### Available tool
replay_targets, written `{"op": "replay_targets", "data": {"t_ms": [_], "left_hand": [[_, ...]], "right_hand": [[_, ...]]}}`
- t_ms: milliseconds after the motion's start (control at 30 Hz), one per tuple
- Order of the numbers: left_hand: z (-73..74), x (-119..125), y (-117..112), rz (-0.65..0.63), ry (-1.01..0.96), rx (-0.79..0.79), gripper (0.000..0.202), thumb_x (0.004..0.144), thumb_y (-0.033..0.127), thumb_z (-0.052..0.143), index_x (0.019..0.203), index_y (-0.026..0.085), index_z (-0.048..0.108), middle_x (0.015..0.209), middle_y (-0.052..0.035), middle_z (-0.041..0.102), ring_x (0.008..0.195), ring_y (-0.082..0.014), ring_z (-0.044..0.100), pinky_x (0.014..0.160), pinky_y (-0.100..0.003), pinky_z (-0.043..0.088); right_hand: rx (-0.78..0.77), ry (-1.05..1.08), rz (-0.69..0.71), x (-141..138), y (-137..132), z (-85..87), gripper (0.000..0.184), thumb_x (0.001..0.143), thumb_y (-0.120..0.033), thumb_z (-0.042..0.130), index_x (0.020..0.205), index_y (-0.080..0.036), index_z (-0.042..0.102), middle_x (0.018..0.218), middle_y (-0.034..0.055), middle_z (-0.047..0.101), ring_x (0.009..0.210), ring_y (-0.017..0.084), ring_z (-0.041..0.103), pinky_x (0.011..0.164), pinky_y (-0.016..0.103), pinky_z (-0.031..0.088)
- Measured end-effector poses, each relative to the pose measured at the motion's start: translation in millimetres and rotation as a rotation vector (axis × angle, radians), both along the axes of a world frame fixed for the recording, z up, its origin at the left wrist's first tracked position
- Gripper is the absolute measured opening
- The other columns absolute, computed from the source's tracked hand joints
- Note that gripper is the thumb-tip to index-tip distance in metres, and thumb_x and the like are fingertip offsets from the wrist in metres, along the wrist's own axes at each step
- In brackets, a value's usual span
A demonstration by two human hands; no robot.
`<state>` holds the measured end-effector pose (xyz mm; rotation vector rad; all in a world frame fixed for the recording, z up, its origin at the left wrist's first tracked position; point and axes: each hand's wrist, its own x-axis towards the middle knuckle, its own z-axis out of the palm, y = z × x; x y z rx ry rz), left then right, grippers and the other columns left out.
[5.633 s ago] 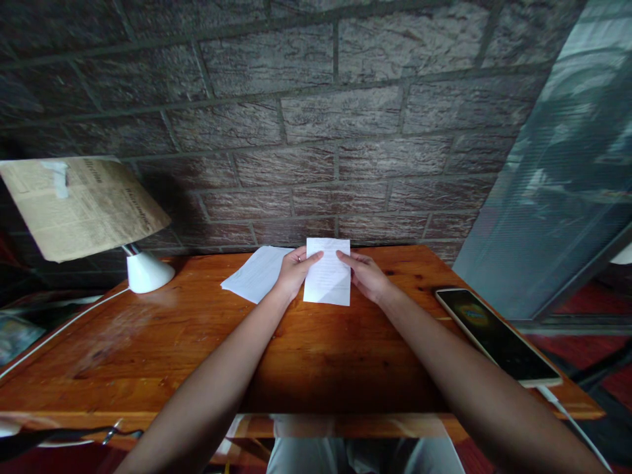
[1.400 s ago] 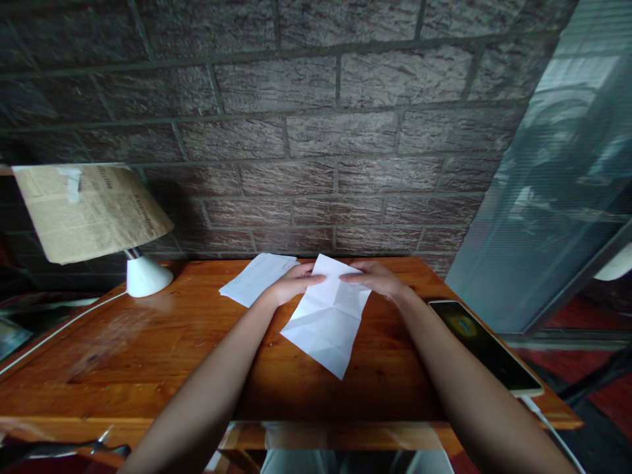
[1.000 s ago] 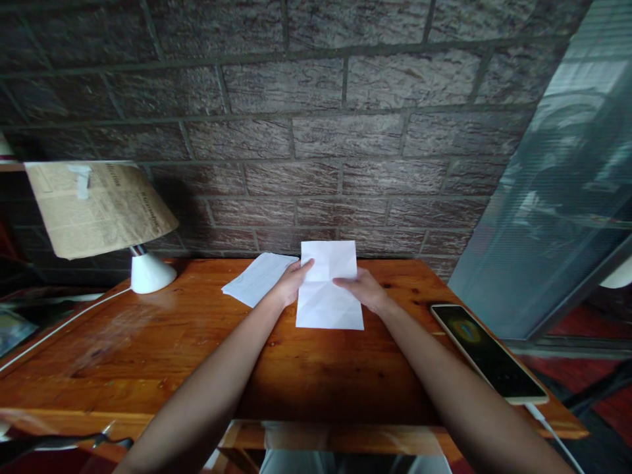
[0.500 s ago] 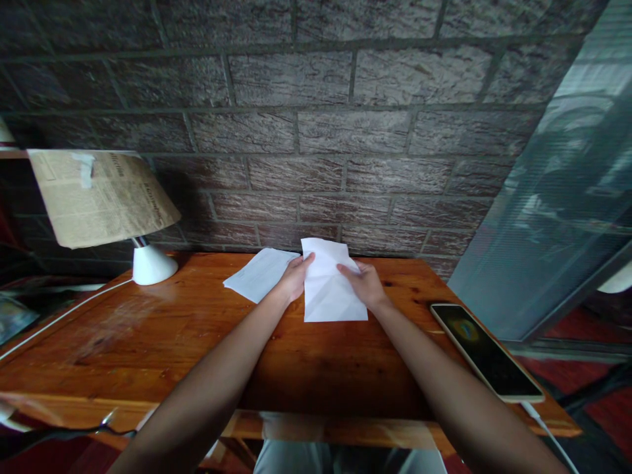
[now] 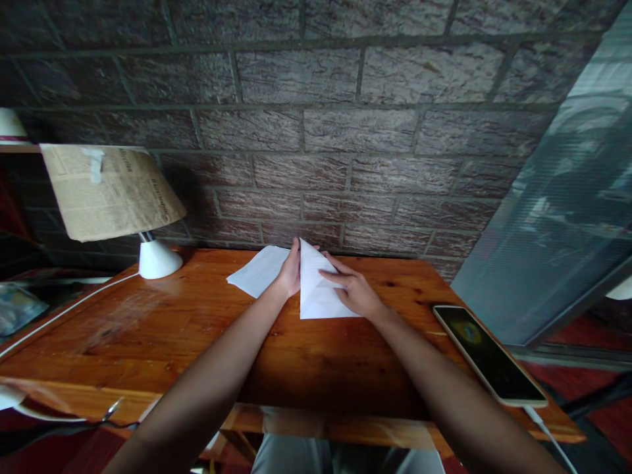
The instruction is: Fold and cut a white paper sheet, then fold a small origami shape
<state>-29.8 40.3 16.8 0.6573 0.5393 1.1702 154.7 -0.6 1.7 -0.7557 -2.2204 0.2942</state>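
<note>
White sheet now folded to point; both hands pressing crease.

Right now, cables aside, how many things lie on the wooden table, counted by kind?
White paper sheets: 2 (folded sheet, flat sheet)
Table lamp: 1
Smartphone: 1
Total: 4

Lampshade newsprint illegibly small

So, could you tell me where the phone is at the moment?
In the head view the phone lies flat near the right edge of the wooden table, to the right of the right hand and the folded paper.
</note>
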Motion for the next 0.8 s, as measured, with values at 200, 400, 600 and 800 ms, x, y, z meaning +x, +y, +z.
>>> {"op": "replay_targets", "data": {"t_ms": [200, 400, 600, 800], "left_hand": [[0.0, 0.1, -3.6, 0.150, 0.074, 0.134, 0.028, 0.074, 0.025, 0.078, 0.097, 0.013, 0.068, 0.088, -0.0075, 0.075, 0.076, -0.0171, 0.069, 0.077, -0.030, 0.053], [0.8, 3.9, -8.8, 0.048, 0.155, 0.218, 0.034, 0.070, 0.033, 0.082, 0.096, 0.013, 0.072, 0.093, -0.0085, 0.075, 0.077, -0.0165, 0.068, 0.079, -0.030, 0.051], [7.6, 6.7, -14.1, 0.084, 0.236, 0.225, 0.039, 0.067, 0.042, 0.083, 0.094, 0.014, 0.075, 0.092, -0.0076, 0.076, 0.073, -0.0152, 0.067, 0.072, -0.027, 0.050], [14.1, -0.8, -11.5, 0.217, 0.213, 0.252, 0.039, 0.066, 0.043, 0.083, 0.091, 0.014, 0.074, 0.088, -0.0073, 0.076, 0.066, -0.0134, 0.065, 0.067, -0.026, 0.050]], "right_hand": [[-0.164, 0.080, 0.108, -1.4, -5.7, 9.6, 0.047, 0.081, -0.028, 0.071, 0.127, -0.027, 0.066, 0.152, 0.0060, 0.043, 0.144, 0.026, 0.036, 0.119, 0.041, 0.029], [-0.649, 0.549, -0.014, -3.5, -6.2, 20.3, 0.038, 0.080, -0.050, 0.069, 0.108, -0.024, 0.067, 0.105, 0.0040, 0.072, 0.097, 0.019, 0.067, 0.089, 0.034, 0.051], [-0.960, 0.579, -0.061, -3.4, -8.4, 20.1, 0.039, 0.066, -0.050, 0.081, 0.086, -0.018, 0.071, 0.080, -0.0002, 0.070, 0.069, 0.012, 0.063, 0.070, 0.025, 0.049], [-1.025, 0.634, -0.034, -13.6, -20.8, 33.7, 0.037, 0.066, -0.050, 0.081, 0.082, -0.018, 0.072, 0.072, -0.0005, 0.070, 0.060, 0.010, 0.060, 0.057, 0.021, 0.046]]}}
